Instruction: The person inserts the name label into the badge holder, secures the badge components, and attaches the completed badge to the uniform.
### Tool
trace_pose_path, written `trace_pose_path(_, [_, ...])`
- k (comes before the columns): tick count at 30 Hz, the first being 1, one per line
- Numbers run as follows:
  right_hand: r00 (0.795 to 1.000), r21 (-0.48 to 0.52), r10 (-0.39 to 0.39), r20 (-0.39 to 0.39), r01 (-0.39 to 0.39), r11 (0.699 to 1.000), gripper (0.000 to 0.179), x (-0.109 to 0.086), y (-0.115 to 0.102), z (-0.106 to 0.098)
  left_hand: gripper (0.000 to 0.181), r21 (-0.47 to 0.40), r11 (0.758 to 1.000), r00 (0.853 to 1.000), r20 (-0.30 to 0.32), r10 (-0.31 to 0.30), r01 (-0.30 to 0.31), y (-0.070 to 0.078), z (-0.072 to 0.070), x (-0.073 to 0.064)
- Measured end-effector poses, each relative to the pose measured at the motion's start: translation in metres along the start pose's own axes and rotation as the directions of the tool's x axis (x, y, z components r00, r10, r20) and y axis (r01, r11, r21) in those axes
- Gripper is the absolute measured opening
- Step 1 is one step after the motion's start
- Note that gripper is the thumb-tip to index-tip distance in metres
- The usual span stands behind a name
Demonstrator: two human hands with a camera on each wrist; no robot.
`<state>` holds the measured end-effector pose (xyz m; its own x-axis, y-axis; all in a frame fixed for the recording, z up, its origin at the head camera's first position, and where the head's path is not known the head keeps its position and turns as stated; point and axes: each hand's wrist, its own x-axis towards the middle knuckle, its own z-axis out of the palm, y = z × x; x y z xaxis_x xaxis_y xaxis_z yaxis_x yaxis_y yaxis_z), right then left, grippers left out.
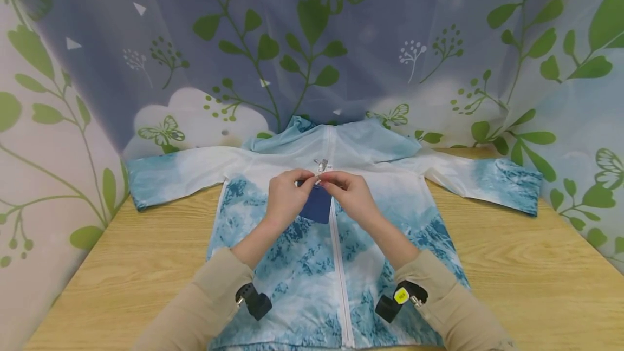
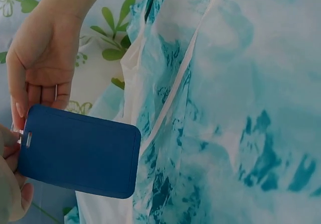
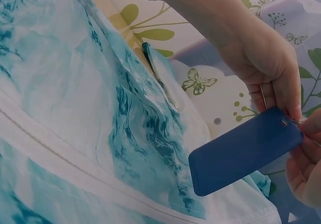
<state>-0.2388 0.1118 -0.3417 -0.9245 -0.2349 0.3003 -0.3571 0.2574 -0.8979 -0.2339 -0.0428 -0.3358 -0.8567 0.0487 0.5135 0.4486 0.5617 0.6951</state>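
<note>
A dark blue badge holder [image 1: 316, 206] hangs over the front of a blue-and-white jacket [image 1: 292, 253], just below the collar. My left hand [image 1: 286, 198] and right hand [image 1: 352, 197] meet at its top edge, where fingertips of both pinch the small clear strap or fastener by the slot. A silver metal clip [image 1: 322, 166] shows just above the fingers. In the left wrist view the badge holder [image 2: 80, 151] has its slotted end between the hands; the right wrist view shows the badge holder [image 3: 246, 152] likewise. The fastener itself is mostly hidden by fingers.
The jacket lies spread on a wooden table [image 1: 512, 253], its left-side sleeve [image 1: 170, 175] and right-side sleeve [image 1: 502, 183] stretched outward. A zipper [image 1: 339, 275] runs down its middle. Behind and at both sides hangs a leaf-and-butterfly printed curtain [image 1: 370, 31].
</note>
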Motion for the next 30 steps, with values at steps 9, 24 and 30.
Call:
trace_pose_path(9, [1.000, -0.053, 0.006, -0.008, -0.007, 0.999, 0.024, 0.000, 0.000, 0.002, 0.016, 0.005, 1.000, 0.998, 0.055, 0.020, -0.021, -0.004, 0.000, -0.001])
trace_pose_path(24, [0.999, -0.101, -0.018, -0.045, 0.014, 0.995, 0.018, 0.002, 0.005, -0.001, 0.015, -0.071, 0.994, 0.991, 0.110, -0.080, 0.088, -0.008, -0.005, -0.001])
trace_pose_path(30, [0.997, -0.054, -0.077, -0.003, 0.077, 0.996, 0.035, 0.003, 0.007, -0.010, 0.016, -0.111, 0.985, 0.980, 0.166, -0.112, 0.132, -0.011, -0.008, -0.004])
